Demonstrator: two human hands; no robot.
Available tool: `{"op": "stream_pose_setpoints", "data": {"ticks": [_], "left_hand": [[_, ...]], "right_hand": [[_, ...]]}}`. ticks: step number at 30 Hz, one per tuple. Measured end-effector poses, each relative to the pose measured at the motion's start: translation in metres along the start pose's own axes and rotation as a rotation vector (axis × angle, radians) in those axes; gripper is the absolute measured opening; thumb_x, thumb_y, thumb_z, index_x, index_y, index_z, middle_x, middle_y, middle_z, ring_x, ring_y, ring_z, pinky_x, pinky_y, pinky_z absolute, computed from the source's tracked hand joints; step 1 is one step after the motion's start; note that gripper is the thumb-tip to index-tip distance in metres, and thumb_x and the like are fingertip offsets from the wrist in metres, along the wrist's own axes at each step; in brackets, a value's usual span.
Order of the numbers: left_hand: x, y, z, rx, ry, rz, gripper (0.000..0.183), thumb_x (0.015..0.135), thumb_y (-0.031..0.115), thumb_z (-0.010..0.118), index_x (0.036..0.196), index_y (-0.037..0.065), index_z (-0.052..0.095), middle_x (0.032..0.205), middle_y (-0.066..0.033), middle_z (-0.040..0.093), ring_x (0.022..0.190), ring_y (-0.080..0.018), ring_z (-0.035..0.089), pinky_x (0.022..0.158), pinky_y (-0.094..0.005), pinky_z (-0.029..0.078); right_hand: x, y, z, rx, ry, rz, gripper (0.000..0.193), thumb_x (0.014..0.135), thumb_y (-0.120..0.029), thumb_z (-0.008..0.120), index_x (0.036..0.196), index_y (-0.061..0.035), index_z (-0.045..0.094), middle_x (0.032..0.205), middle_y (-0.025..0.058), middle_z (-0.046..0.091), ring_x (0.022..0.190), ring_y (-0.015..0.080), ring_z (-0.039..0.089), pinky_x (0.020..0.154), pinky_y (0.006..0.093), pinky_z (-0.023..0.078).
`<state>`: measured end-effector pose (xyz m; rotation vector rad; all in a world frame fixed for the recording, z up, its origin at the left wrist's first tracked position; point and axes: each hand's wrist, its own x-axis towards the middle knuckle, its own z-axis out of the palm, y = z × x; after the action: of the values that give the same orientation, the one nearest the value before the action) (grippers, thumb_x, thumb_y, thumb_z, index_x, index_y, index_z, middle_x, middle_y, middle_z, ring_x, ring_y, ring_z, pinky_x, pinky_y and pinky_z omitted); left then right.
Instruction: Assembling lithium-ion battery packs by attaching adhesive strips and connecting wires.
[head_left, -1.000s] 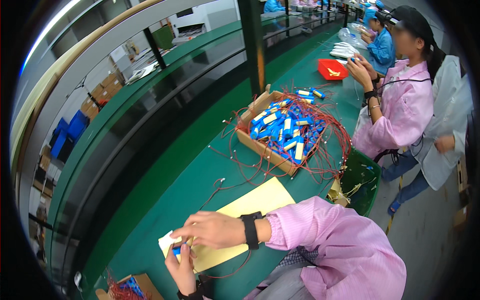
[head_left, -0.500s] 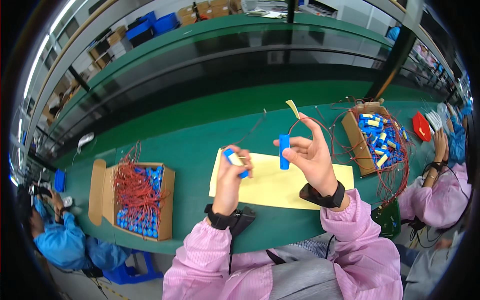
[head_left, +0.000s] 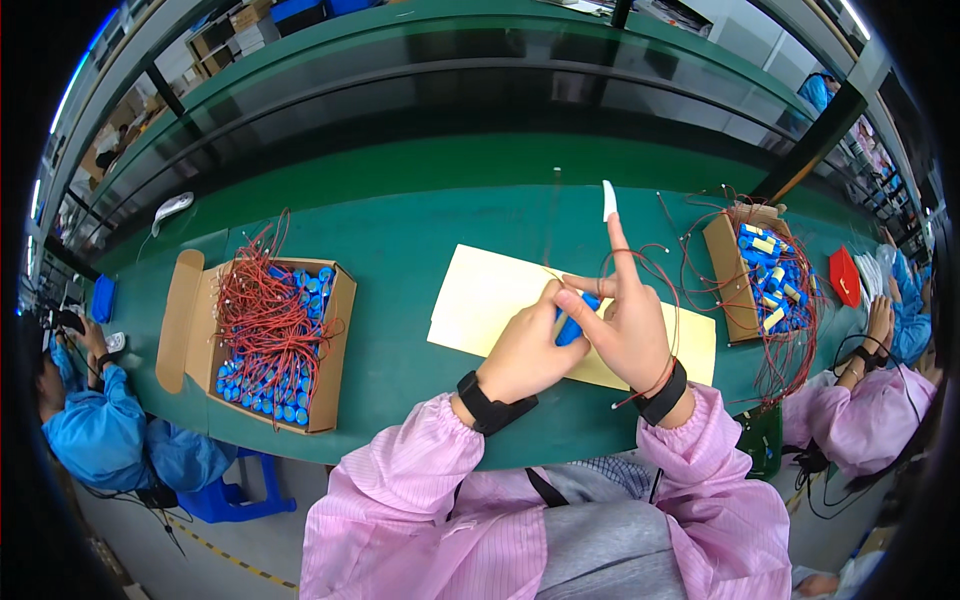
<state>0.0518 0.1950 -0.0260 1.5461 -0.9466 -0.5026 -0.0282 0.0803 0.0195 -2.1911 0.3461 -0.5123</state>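
Observation:
My left hand [head_left: 527, 345] and my right hand [head_left: 635, 335] meet above the yellow paper sheets. Between them a blue cylindrical battery [head_left: 572, 327] is gripped, tilted and partly covered by my fingers. Whether a second battery is hidden in my left hand, I cannot tell. My right thumb presses along the blue surface while its index finger points up, a pale adhesive strip [head_left: 609, 201] stuck to its tip. Thin red and dark wires [head_left: 672, 285] loop around that hand and past its wrist. Underneath lie the yellow sheets [head_left: 475, 290].
At left stands an open cardboard box [head_left: 345, 350] of blue batteries with tangled red wires. A second box [head_left: 728, 285] at right holds batteries with yellow labels. Beyond it are a red tray [head_left: 843, 278] and a co-worker in pink [head_left: 870, 425]. Another person in blue [head_left: 95, 420] sits at left.
My hands have come together from apart, bringing the batteries they held between them. The right index finger has straightened upward with the strip. The view has shifted slightly.

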Motion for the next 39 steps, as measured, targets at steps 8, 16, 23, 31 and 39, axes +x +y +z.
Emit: {"op": "stream_pose_setpoints", "data": {"ticks": [8,16,23,31,39], "left_hand": [[-0.008,0.001,0.006,0.245,-0.246,-0.109,0.043,0.070,0.012,0.063,0.109,-0.002,0.049,0.085,-0.0230,0.063,0.081,-0.0412,0.062,0.072,-0.0444,0.049],[-0.004,0.008,0.010,0.164,-0.445,-0.118,0.040,0.072,0.011,0.066,0.108,0.002,0.050,0.091,-0.0179,0.063,0.085,-0.0339,0.063,0.075,-0.0379,0.048],[-0.013,0.025,0.011,-0.074,-0.364,-0.318,0.035,0.080,0.005,0.066,0.112,0.001,0.051,0.095,-0.0093,0.062,0.086,-0.0148,0.060,0.070,-0.0262,0.047],[-0.027,0.040,-0.022,0.077,-0.186,-0.181,0.026,0.088,0.006,0.058,0.112,0.000,0.052,0.101,-0.0092,0.062,0.095,-0.0163,0.060,0.078,-0.0269,0.045],[-0.067,0.031,-0.080,0.069,0.069,-0.265,0.019,0.092,0.007,0.052,0.110,0.000,0.052,0.100,-0.0087,0.061,0.093,-0.0148,0.059,0.077,-0.0259,0.046]], "right_hand": [[0.000,0.010,-0.007,0.268,-0.164,-0.035,0.061,0.095,-0.008,0.050,0.146,-0.0062,0.017,0.080,0.0074,0.057,0.063,0.0097,0.047,0.062,0.0245,0.040],[0.004,0.007,-0.072,0.514,-0.371,0.163,0.044,0.101,-0.016,0.038,0.144,-0.0098,0.028,0.074,-0.0036,0.035,0.067,0.0057,0.033,0.062,0.0218,0.034],[0.007,-0.008,-0.117,0.500,-0.453,0.052,0.046,0.101,-0.016,0.036,0.145,-0.0095,0.025,0.071,-0.0042,0.030,0.063,0.0056,0.030,0.056,0.0216,0.028],[0.025,0.023,-0.216,0.286,0.263,0.007,0.034,0.101,-0.015,0.041,0.134,-0.0053,0.041,0.072,-0.0053,0.036,0.061,0.0041,0.035,0.055,0.0204,0.035],[0.049,0.093,-0.280,0.051,0.412,0.289,0.039,0.100,-0.018,0.041,0.135,-0.0033,0.040,0.068,-0.0042,0.042,0.054,0.0040,0.037,0.046,0.0204,0.033]]}}
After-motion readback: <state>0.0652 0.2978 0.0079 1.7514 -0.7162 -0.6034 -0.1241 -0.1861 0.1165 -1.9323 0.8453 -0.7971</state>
